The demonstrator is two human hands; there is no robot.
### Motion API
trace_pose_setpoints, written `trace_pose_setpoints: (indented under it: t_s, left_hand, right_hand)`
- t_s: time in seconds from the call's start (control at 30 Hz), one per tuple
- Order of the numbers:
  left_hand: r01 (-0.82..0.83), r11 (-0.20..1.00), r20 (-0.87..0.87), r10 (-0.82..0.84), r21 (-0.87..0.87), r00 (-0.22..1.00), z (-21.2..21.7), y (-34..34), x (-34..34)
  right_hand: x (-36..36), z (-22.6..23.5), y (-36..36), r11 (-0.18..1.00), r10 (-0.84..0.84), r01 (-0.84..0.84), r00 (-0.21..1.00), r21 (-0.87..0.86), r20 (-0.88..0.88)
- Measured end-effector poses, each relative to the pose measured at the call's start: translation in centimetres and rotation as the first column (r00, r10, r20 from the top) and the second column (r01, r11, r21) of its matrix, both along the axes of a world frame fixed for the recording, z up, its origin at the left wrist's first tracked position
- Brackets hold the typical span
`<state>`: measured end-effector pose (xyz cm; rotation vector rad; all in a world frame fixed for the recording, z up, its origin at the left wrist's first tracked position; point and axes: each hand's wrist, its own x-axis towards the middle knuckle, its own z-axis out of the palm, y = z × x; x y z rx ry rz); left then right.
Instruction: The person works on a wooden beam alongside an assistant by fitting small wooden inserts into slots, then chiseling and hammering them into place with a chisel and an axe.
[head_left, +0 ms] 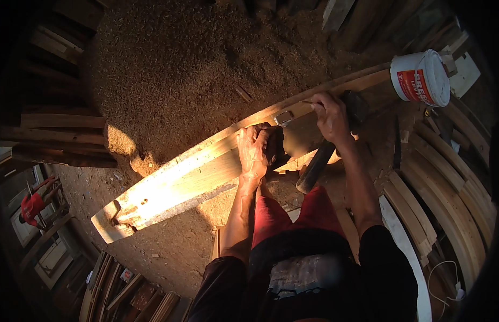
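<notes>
Fingers of the right hand (331, 115) are clenched around a mallet handle (315, 167), wrist bent; the left hand (254, 150) is closed on a chisel (283, 118) against the curved plank (206, 169).

Hard to read much around the hands tbh. The left hand (254, 151) covers whatever it's gripping, only a dark bit with a metal end pokes out. The right hand (331, 115) wraps a dark handle (315, 167), and the head of that tool is lost in shadow behind the wrist. The white bucket (421, 78) hides the plank (206, 172) end. Left edge stuff is just black.
</notes>
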<state>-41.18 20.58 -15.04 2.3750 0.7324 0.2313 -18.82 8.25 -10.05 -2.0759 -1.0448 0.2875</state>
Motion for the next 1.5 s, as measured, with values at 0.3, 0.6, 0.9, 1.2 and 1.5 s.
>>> trace_pose_setpoints:
  t_s: [0.3,0.6,0.9,1.2,1.5]
  left_hand:
    - [0.03,0.998,-0.054,-0.033,-0.052,0.998,-0.1,-0.1,0.0]
    - [0.102,0.993,-0.039,-0.1,0.064,0.994,1.0,-0.4,1.0]
    - [-0.018,1.0,0.192,0.019,-0.01,0.981,0.5,-0.3,0.4]
    - [-0.007,0.997,0.107,-0.001,0.075,0.994,0.8,-0.7,2.7]
    - [-0.067,0.995,0.168,0.054,0.071,0.984,-0.8,-1.0,3.3]
  right_hand:
    - [0.6,0.6,-6.0,0.964,-0.256,0.265,0.945,0.016,-0.203]
    - [-3.5,0.7,-3.4,0.994,0.1,-0.099,0.995,-0.048,0.015]
    - [-3.6,-2.7,0.2,0.946,0.322,-0.32,0.931,-0.042,0.173]
    - [-3.6,-3.7,0.1,0.931,0.364,-0.357,0.895,-0.077,0.259]
    - [-4.9,2.1,-5.1,0.96,-0.186,0.223,0.96,-0.17,0.209]
